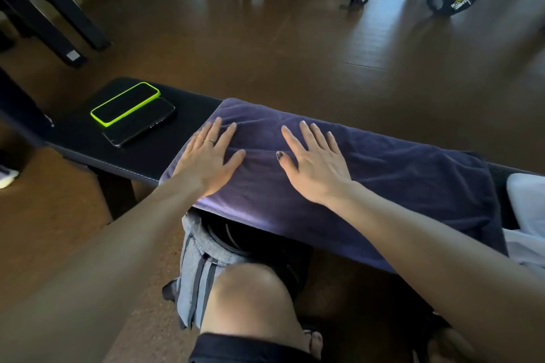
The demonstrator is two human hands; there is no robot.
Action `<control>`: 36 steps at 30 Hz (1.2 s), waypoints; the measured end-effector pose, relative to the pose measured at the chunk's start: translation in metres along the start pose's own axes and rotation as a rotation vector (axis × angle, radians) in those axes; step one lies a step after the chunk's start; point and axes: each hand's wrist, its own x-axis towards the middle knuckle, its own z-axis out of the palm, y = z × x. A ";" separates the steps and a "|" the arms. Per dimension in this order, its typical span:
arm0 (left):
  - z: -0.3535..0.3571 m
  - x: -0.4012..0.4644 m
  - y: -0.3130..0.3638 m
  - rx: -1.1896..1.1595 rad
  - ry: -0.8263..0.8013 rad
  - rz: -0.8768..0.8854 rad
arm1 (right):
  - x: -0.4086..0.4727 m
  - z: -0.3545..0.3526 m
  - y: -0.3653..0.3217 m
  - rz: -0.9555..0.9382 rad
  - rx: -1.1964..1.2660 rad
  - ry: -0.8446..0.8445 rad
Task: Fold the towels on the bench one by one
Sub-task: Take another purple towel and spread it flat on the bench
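The dark purple-blue terry towel (368,186) lies spread along the black padded bench surface (97,147), its long axis running with the bench from the near left end toward the far right, and its near edge hanging over the front of the surface toward the person's knee. Both hands sit on its left portion, so most of the cloth stretches away to the right of the fingers. The left hand (206,159) rests flat close to the towel's left short edge, fingers (216,127) straight and spread, holding nothing; the right hand (312,162) lies flat just beside it toward the middle, fingers likewise straight and splayed, pressing down rather than gripping. The left hand is therefore the nearer one to the free short edge, while the far right end is out of reach of both as they lie now.

The towel looks soft and thick, with shallow wrinkles between the two hands and a smoother run to the right (it may already be doubled lengthwise, though that cannot be told for sure). I judge this to be a smoothing step ahead of the next fold, which would likely bring one short end over across the long axis.

A crumpled white cloth (528,206), perhaps another towel, lies at the right end of the surface, touching the purple one's far end.
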 end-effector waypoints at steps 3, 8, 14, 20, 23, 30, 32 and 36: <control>0.001 0.018 0.010 0.015 -0.028 0.036 | 0.017 0.006 0.000 0.021 0.012 -0.059; -0.005 0.065 0.025 0.090 -0.073 0.097 | 0.026 0.020 0.000 -0.004 -0.002 -0.050; 0.000 0.109 0.016 0.050 -0.160 -0.031 | 0.035 0.021 0.010 0.057 0.017 -0.024; 0.006 0.117 0.008 0.025 -0.136 -0.058 | 0.039 0.016 0.018 0.078 0.085 0.017; 0.002 0.115 0.015 0.058 -0.137 -0.095 | 0.032 0.008 0.044 0.151 0.067 0.034; 0.008 0.091 0.123 -0.019 -0.165 0.180 | -0.010 -0.011 0.115 0.261 0.024 -0.007; 0.018 0.088 0.142 0.002 -0.213 0.187 | -0.029 -0.019 0.141 0.307 0.001 -0.030; 0.017 0.087 0.155 0.127 -0.223 0.120 | -0.063 -0.031 0.201 0.449 0.018 -0.098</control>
